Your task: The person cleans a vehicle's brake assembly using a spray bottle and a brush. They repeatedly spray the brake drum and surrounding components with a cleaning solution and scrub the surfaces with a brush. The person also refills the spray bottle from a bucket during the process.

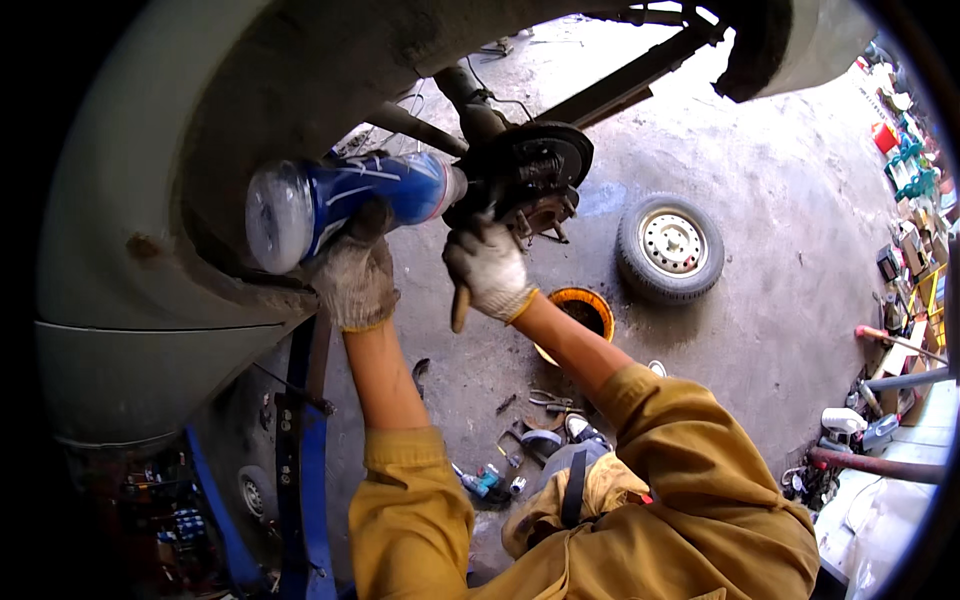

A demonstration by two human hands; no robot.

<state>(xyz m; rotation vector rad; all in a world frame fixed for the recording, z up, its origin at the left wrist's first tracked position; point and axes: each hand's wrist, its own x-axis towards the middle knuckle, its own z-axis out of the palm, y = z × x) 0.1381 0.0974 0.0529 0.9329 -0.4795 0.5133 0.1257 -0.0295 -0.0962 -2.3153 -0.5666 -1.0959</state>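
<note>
My left hand [356, 274], in a soiled knit glove, grips a large clear plastic bottle [375, 191] with a blue label. The bottle lies nearly level in the view, its narrow end towards a dark, greasy wheel hub and brake assembly [536, 169]. Whether the bottle touches the hub cannot be made out. Close under the assembly, my gloved right hand [487, 266] is closed around a tool with a short brown handle [460, 309]. The tool's working end is hidden by the fingers and the hub. Wheel studs [559, 225] stick out beside that hand.
A vehicle wheel arch [247, 112] frames the upper left. Blue lift post [315, 480] stands below it. On the floor are an orange-rimmed bucket [606, 307], a removed wheel [671, 247], pliers [551, 400] and a power tool [484, 480]. Clutter [907, 247] lines the right side.
</note>
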